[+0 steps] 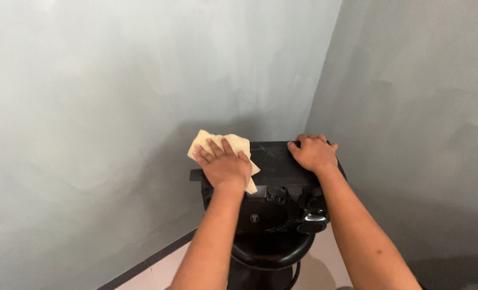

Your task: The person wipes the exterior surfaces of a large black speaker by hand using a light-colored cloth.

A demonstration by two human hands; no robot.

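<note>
A black appliance (275, 161) with a flat top and knobs on its front stands on a black round stand in a room corner. My left hand (224, 165) presses a pale yellow cloth (239, 144) flat against the left part of the appliance's top. My right hand (314, 153) rests palm down on the top's right rear edge, fingers curled over it, holding nothing else.
Grey-green walls (115, 80) meet in a corner right behind the appliance. The black stand (271, 255) rises from a light tiled floor (158, 276) with a dark skirting strip along the left wall.
</note>
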